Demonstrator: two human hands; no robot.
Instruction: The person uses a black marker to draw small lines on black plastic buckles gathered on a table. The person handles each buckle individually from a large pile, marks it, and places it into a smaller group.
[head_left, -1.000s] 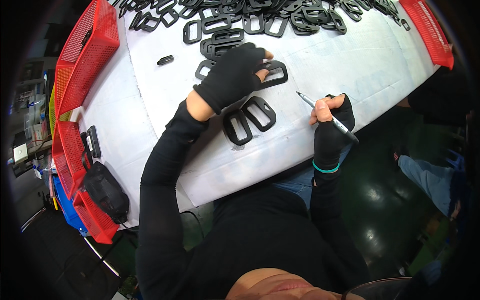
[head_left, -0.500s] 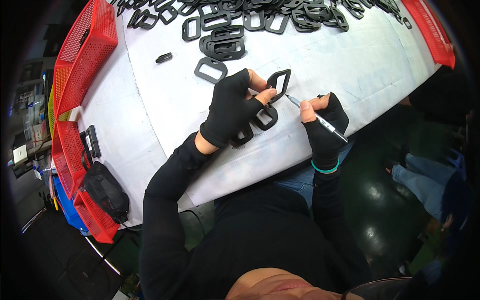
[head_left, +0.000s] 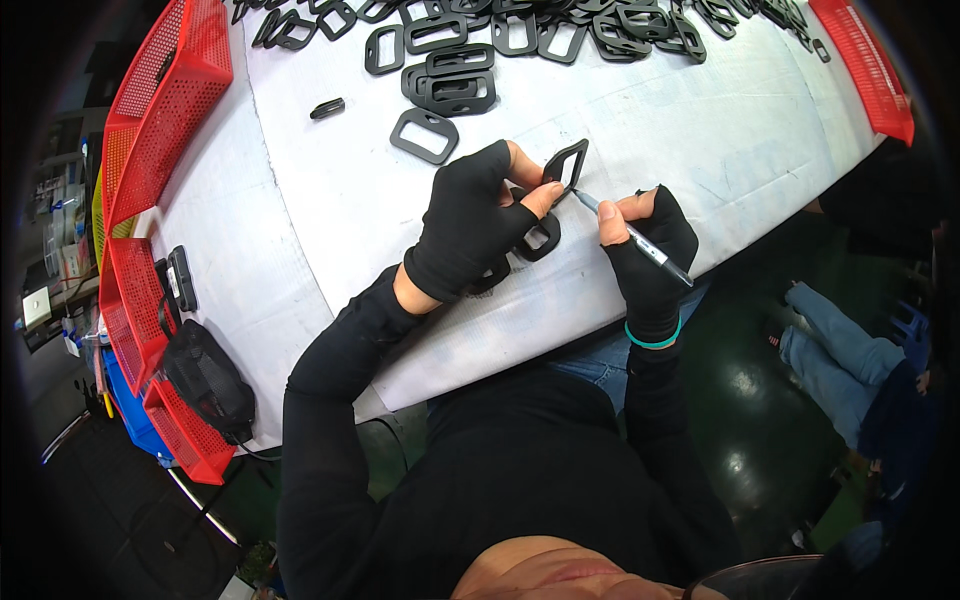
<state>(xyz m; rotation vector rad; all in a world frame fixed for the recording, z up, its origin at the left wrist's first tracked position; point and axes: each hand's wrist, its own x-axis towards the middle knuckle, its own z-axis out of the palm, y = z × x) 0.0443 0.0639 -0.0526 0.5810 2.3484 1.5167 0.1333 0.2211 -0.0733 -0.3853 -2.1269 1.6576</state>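
Note:
In a black fingerless glove, my left hand (head_left: 480, 215) is closed on a black rectangular frame (head_left: 578, 152), pinching it by its lower end and holding it tilted above the table. My right hand (head_left: 645, 235), gloved the same way, grips a silver marker pen (head_left: 655, 254). The pen's tip touches or nearly touches the lower edge of the held frame. Under my left hand lie another black frame (head_left: 545, 250) and a further dark piece, both partly hidden by the glove. A single frame (head_left: 424, 135) lies flat just beyond my left hand.
Several black frames (head_left: 515, 35) are heaped along the far side of the white-covered table (head_left: 730, 130). A small black piece (head_left: 327, 108) lies left of them. Red perforated baskets (head_left: 170, 110) line the left edge, beside a black mesh pouch (head_left: 207, 375). Another person's legs (head_left: 835, 360) show at right.
The held frame has turned, so its opening looks narrower, and it has shifted slightly right. The pen tip has come closer to its edge. The person at right has moved their legs.

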